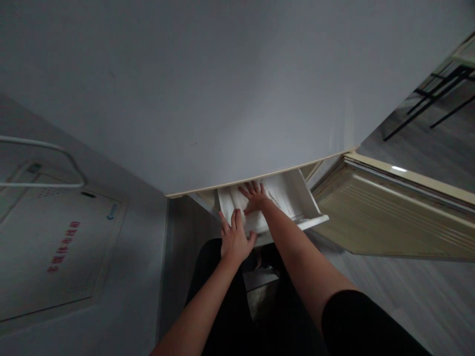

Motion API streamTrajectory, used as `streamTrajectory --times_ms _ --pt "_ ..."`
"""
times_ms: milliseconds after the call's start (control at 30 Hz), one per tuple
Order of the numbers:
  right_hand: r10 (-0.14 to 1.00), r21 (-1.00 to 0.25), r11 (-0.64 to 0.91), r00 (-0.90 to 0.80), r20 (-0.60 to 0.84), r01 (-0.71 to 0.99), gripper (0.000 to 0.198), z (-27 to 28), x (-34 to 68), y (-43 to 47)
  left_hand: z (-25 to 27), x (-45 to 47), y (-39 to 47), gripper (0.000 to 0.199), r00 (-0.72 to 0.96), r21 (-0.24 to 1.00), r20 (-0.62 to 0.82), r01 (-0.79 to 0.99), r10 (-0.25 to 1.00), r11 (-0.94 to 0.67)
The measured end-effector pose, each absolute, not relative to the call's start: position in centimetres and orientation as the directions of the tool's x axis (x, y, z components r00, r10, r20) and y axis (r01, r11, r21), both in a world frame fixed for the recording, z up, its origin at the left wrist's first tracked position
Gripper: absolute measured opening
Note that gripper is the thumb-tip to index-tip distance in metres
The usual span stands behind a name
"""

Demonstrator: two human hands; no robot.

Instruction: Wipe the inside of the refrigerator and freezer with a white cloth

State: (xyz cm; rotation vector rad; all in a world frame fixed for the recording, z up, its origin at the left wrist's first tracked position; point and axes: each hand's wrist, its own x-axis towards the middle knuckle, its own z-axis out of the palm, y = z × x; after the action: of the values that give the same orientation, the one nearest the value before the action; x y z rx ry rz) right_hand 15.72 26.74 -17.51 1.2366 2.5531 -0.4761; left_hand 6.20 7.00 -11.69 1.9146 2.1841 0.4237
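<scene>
A white drawer (290, 190) is pulled out below a large pale panel, and its front edge tilts up at the right. My right hand (256, 198) reaches inside with fingers spread over a thin whitish layer on the drawer floor. I cannot tell whether that layer is film, a bag or frost. At the drawer's front left corner is my left hand (236, 237), fingers apart and thumb out, touching or just above the front edge. Neither hand grasps anything that I can see.
A yellowish fridge-like door (393, 210) with a ribbed inner face stands open on the right. The broad pale panel (230, 94) fills the space above. A wall cabinet (63, 242) with red characters is at left, near a white rail (40, 143). Black furniture legs (426, 104) stand beyond.
</scene>
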Motion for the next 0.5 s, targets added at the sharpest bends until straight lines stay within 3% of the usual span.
streamTrajectory --times_ms 200,400,500 --pt "0.813 -0.088 0.316 -0.317 -0.488 0.945 0.145 -17.2 25.0 28.7 -11.9 6.3 7.0 0.081 -0.143 0.327 0.051 0.938 0.988 0.119" --pt "0.768 0.111 0.458 -0.329 -0.550 0.882 0.164 -16.6 25.9 26.6 -11.5 6.5 6.9 0.078 -0.130 0.320 0.036 0.941 0.991 0.111" --pt "0.737 0.118 0.548 -0.411 -0.536 0.828 0.160 -15.9 22.2 25.0 -11.4 6.5 6.9 0.077 -0.133 0.312 0.033 0.943 0.991 0.117"
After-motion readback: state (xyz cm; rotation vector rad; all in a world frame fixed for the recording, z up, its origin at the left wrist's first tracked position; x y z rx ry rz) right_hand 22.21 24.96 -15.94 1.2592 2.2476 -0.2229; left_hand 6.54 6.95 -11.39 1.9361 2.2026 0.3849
